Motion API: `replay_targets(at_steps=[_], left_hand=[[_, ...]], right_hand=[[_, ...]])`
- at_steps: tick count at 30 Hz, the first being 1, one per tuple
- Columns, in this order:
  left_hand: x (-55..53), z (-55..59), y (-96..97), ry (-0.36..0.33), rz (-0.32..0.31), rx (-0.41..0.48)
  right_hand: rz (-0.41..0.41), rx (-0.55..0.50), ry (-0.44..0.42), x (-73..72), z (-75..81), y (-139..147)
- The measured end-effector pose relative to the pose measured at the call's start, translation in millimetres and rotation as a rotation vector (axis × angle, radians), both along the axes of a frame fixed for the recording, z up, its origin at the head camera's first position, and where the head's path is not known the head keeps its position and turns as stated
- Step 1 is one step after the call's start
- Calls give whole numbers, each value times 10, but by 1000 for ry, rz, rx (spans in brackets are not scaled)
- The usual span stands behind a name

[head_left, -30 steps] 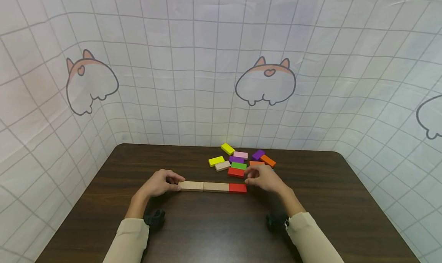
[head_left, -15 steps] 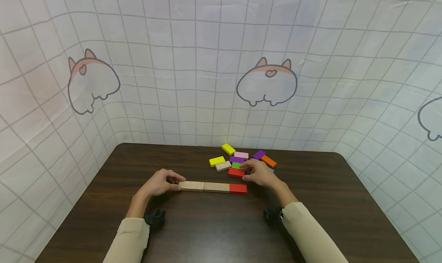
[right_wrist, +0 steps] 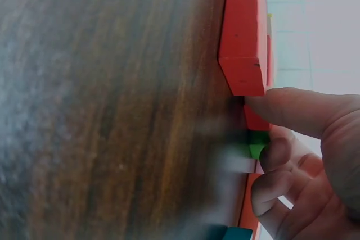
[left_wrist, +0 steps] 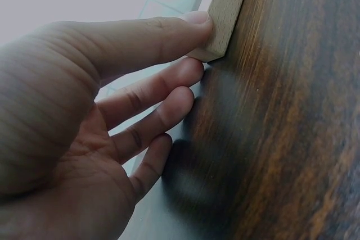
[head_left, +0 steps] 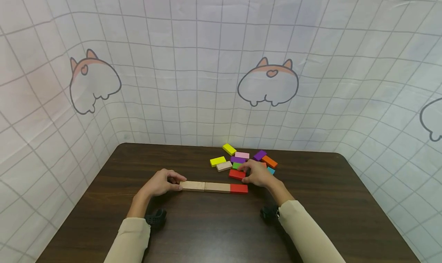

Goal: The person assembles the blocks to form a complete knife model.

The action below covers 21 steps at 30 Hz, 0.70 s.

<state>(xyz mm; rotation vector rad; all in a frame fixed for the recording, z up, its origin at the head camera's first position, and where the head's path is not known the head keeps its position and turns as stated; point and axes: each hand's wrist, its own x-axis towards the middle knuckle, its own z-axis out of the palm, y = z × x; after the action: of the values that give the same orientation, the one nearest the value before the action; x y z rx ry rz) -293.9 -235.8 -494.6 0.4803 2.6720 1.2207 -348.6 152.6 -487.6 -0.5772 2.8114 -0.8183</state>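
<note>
Two plain wooden blocks, a left one (head_left: 193, 185) and a middle one (head_left: 217, 187), lie end to end with a red block (head_left: 239, 188) at their right end. My left hand (head_left: 160, 183) holds the row's left end, its thumb (left_wrist: 197, 18) against the wood. Just behind the row, my right hand (head_left: 259, 174) pinches a second red block (head_left: 235, 174); the thumb is in front and the index finger behind. In the right wrist view a green block (right_wrist: 257, 147) shows beside the index finger, partly covered in the head view.
Behind the hands lie loose blocks: yellow (head_left: 218, 161), plain wood (head_left: 224, 166), pink (head_left: 242, 155), purple (head_left: 259, 155), orange (head_left: 269, 161) and blue (head_left: 271, 171). A white gridded cloth (head_left: 207, 83) surrounds the dark wooden table (head_left: 214, 232).
My right hand has moved left from the orange and green blocks to the second red block, which has shifted slightly toward me. The left hand stays on the row's end.
</note>
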Motion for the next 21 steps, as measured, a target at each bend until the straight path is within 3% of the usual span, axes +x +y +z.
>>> replay_targets(at_steps=[21], left_hand=[[19, 11, 26, 0, 9, -1]], right_hand=[[38, 25, 40, 67, 47, 47]])
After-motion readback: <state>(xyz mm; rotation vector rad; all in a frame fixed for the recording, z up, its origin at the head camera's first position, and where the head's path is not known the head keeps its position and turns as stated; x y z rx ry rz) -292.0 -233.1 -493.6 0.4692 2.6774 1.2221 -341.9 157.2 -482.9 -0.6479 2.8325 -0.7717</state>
